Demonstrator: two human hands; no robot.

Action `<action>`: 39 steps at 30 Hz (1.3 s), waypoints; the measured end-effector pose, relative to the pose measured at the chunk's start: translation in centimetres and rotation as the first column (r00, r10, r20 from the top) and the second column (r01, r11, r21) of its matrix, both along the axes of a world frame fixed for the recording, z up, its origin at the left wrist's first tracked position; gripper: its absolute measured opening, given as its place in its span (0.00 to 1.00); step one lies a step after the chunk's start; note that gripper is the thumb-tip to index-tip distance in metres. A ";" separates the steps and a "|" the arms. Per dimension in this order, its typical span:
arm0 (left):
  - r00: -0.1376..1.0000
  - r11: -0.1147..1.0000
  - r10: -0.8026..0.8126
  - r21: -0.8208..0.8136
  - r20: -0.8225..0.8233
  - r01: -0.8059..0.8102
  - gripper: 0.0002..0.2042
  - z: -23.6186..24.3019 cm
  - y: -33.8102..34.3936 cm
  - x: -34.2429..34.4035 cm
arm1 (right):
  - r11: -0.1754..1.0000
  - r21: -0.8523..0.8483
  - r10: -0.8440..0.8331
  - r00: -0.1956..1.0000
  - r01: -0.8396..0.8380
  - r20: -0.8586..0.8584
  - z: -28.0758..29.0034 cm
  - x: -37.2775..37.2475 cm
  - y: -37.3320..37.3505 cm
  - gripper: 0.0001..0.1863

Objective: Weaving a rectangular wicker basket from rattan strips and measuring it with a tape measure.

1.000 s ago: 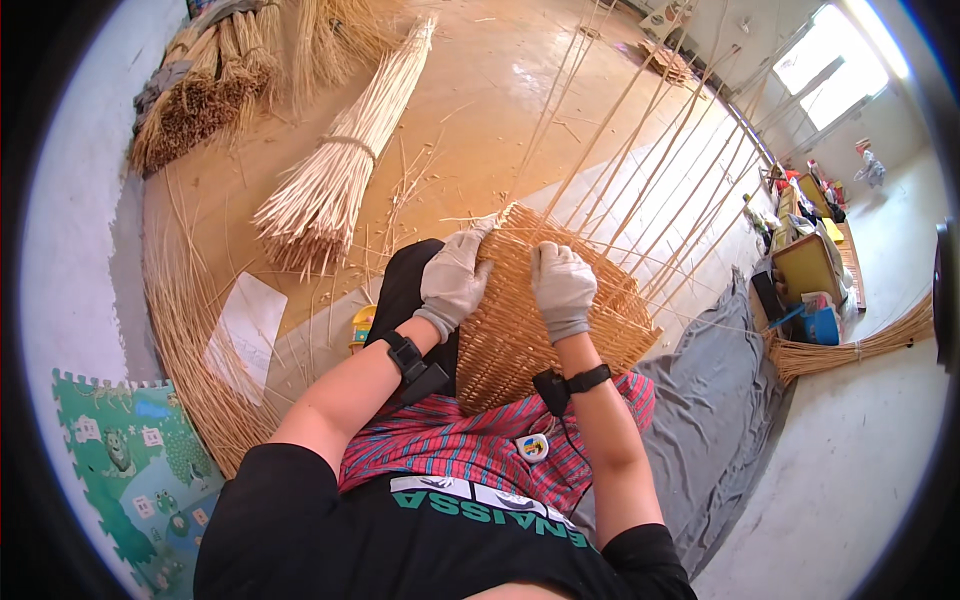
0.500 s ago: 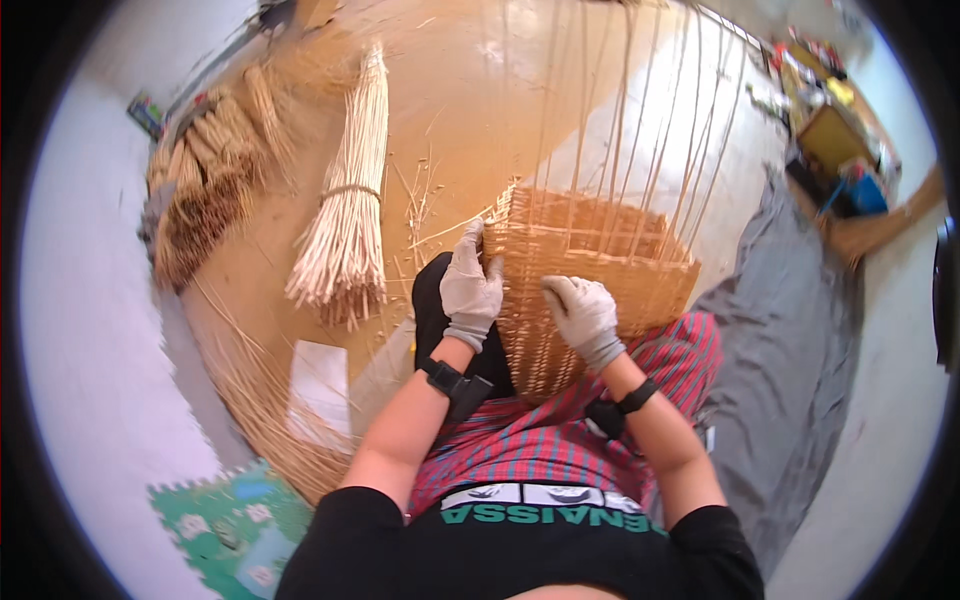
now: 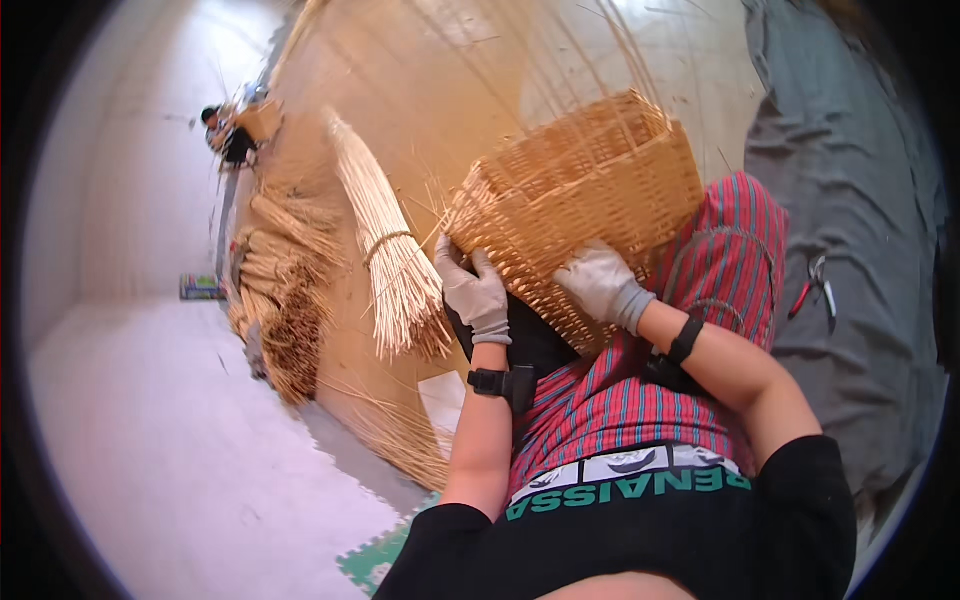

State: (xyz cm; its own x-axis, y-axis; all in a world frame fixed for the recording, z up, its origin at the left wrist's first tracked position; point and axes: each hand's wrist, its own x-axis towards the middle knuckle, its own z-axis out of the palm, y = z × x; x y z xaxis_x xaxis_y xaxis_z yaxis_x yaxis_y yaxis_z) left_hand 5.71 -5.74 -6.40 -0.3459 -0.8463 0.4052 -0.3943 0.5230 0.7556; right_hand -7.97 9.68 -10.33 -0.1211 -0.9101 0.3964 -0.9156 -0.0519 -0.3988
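A half-woven wicker basket [image 3: 590, 205] rests tilted against my lap, with long upright stakes rising from its far rim. My left hand [image 3: 476, 297], in a pale work glove, grips the basket's left corner with fingers and thumb apart on either side of it. Against the near lower side of the weave, my right hand [image 3: 603, 282], gloved too, presses with its fingers curled; their tips are hidden. Just left of the basket lies a tied bundle of peeled willow rods [image 3: 388, 245] on the floor.
More rod bundles [image 3: 283, 315] are heaped at the left by the wall. Loose rods [image 3: 395, 435] trail near a white sheet [image 3: 442, 398]. Red-handled pruning shears [image 3: 816, 292] lie on a grey cloth [image 3: 865, 200] at right. Another person [image 3: 232, 138] sits far off at upper left.
The view has swung to the right, showing more grey cloth and the shears. The basket has tilted, its right end now higher. Both hands remain at it.
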 end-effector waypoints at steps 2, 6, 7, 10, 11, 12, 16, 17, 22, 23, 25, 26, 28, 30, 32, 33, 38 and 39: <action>0.999 0.999 0.024 -0.026 0.023 -0.023 0.25 -0.2 -0.2 0.2 | 0.999 0.035 -0.022 0.999 0.021 0.026 0.1 0.1 -0.3 0.06; 0.998 0.997 0.022 -0.069 0.055 -0.018 0.25 -0.4 -0.4 0.0 | 0.986 0.164 -0.006 0.999 0.001 0.031 1.3 -0.1 -0.2 0.07; 0.998 0.998 0.010 -0.065 0.066 -0.006 0.25 -0.4 -0.4 0.2 | 0.975 0.220 0.014 1.000 -0.017 0.016 1.5 -0.1 -0.1 0.08; 0.995 0.997 0.042 -0.067 0.090 -0.036 0.25 -0.7 -0.2 0.1 | 0.970 0.241 0.023 1.000 -0.026 0.016 1.3 0.0 0.0 0.08; 0.995 0.997 0.045 -0.066 0.089 -0.039 0.25 -0.7 -0.2 0.1 | 0.971 0.238 0.033 0.999 -0.033 0.005 1.1 0.1 -0.1 0.08; 0.995 0.993 0.043 -0.116 0.095 -0.032 0.25 -0.8 -0.2 0.1 | 0.971 0.238 0.037 0.999 -0.037 0.003 1.0 0.1 -0.1 0.08; 0.993 0.981 0.076 -0.186 0.093 -0.058 0.25 -0.6 -0.5 0.2 | 0.989 0.143 0.027 0.999 -0.030 0.023 0.7 0.3 -0.4 0.07; 0.993 0.978 0.096 -0.193 0.075 -0.080 0.25 -0.4 -0.4 0.2 | 0.996 0.092 0.014 0.999 -0.019 0.046 0.5 0.3 -0.4 0.07; 0.981 0.908 0.172 -0.401 0.089 -0.123 0.15 2.2 1.9 -0.7 | 0.999 0.013 0.033 0.998 -0.034 0.056 0.0 -0.1 0.3 0.07; 0.989 0.855 0.102 -0.517 0.106 -0.032 0.13 2.3 2.2 -0.8 | 0.999 0.022 0.036 0.996 -0.038 0.077 0.2 -0.4 0.6 0.06; 0.996 0.938 -0.048 -0.340 0.075 0.071 0.10 2.4 3.1 -0.9 | 0.991 0.092 0.097 0.994 -0.102 0.057 1.8 -0.7 0.4 0.07; 0.989 0.932 -0.097 -0.339 0.109 0.129 0.12 2.2 3.8 -1.3 | 0.992 0.079 0.089 0.987 -0.101 0.137 1.7 -0.7 0.7 0.08; 0.988 0.927 -0.112 -0.347 0.110 0.143 0.14 2.9 4.3 -2.2 | 0.992 0.040 0.105 0.943 -0.124 0.316 2.8 -0.8 0.6 0.09; 0.978 0.970 -0.196 -0.135 0.068 0.204 0.20 4.2 4.7 -3.5 | 0.998 -0.064 0.030 0.906 -0.003 0.423 3.6 -1.1 0.3 0.09; 0.977 0.971 -0.190 -0.125 0.097 0.201 0.22 4.3 3.3 -4.4 | 0.950 -0.208 -0.035 0.745 0.231 0.666 4.5 -2.0 -0.4 0.13; 0.965 0.967 -0.207 -0.117 0.160 0.226 0.25 4.2 2.2 -4.8 | 0.956 -0.216 -0.017 0.769 0.200 0.639 4.9 -2.9 -1.0 0.13; 0.971 0.971 -0.239 -0.004 -0.005 0.239 0.26 1.0 -0.6 -7.0 | 0.901 -0.045 -0.064 0.235 0.431 0.970 5.1 -8.2 -3.4 0.12; 0.970 0.970 -0.242 0.017 0.018 0.242 0.26 0.7 -0.2 -7.2 | 0.905 -0.049 -0.067 0.256 0.424 0.964 4.7 -8.9 -3.6 0.12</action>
State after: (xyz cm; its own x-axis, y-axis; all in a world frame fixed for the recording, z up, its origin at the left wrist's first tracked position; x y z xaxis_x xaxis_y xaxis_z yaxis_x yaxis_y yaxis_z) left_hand -1.45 -5.95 -5.68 -0.5489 -0.7422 0.3846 -0.2728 0.5940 0.7568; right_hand -16.85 6.10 -5.67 -0.7609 -0.6481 0.0313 0.0899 -0.1531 -0.9841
